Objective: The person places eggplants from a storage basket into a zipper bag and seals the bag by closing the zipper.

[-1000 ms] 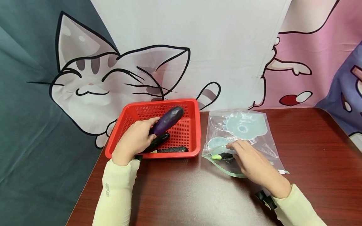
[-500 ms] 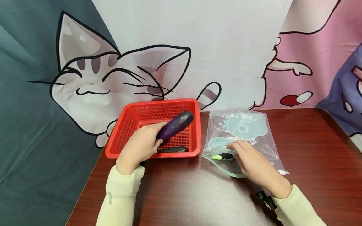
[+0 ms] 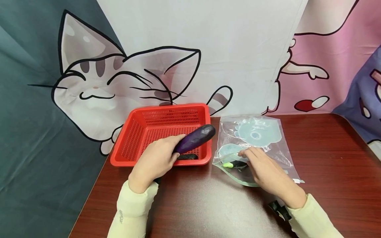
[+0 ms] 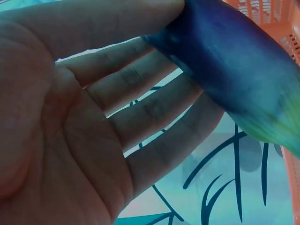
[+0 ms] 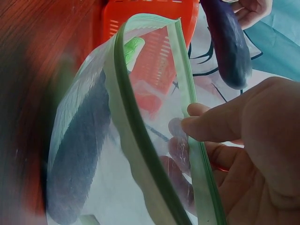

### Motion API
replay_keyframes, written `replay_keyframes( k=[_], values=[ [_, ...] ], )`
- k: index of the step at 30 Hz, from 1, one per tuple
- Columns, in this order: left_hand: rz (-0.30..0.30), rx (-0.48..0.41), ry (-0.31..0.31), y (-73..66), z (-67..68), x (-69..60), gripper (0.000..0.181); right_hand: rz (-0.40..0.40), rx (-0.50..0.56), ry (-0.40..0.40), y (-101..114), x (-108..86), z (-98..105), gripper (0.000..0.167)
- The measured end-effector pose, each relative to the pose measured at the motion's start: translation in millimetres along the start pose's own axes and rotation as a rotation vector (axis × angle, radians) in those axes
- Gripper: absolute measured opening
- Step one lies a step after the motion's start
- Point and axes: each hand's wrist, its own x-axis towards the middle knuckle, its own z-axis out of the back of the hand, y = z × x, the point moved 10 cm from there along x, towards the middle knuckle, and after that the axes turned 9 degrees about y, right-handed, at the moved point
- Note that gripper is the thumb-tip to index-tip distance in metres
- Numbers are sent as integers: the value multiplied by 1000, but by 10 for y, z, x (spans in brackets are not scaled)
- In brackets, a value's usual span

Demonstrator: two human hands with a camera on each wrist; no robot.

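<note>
My left hand (image 3: pixel 156 160) pinches a purple eggplant (image 3: pixel 194 138) between thumb and fingers, above the right part of the red basket (image 3: pixel 135 163). In the left wrist view, the held eggplant (image 4: pixel 234 61) lies between the thumb and the fingertips. My right hand (image 3: pixel 269 173) pinches the upper edge of a clear zip bag (image 3: pixel 268 153), thumb on one side and fingers on the other. The right wrist view shows the bag's mouth parted, its green rim (image 5: pixel 124 103) spread, with an eggplant (image 5: pixel 77 154) inside. Under the held eggplant, a dark vegetable (image 3: pixel 189 156) lies in the basket.
The brown table (image 3: pixel 196 205) runs in front of the basket and bag. Behind stands a cloth backdrop (image 3: pixel 247 59) with cartoon drawings. A white slider (image 3: pixel 296 180) sits at the bag's right corner.
My left hand has carried the eggplant rightward and a little nearer, from the basket's middle to its right rim. My right hand keeps its grip on the bag's edge.
</note>
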Motion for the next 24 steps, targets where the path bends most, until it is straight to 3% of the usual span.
replay_keyframes(
  k=[24],
  values=[
    [-101, -18, -65, -369, -146, -92, 55, 15, -1, -20, 22, 3, 17, 37]
  ],
)
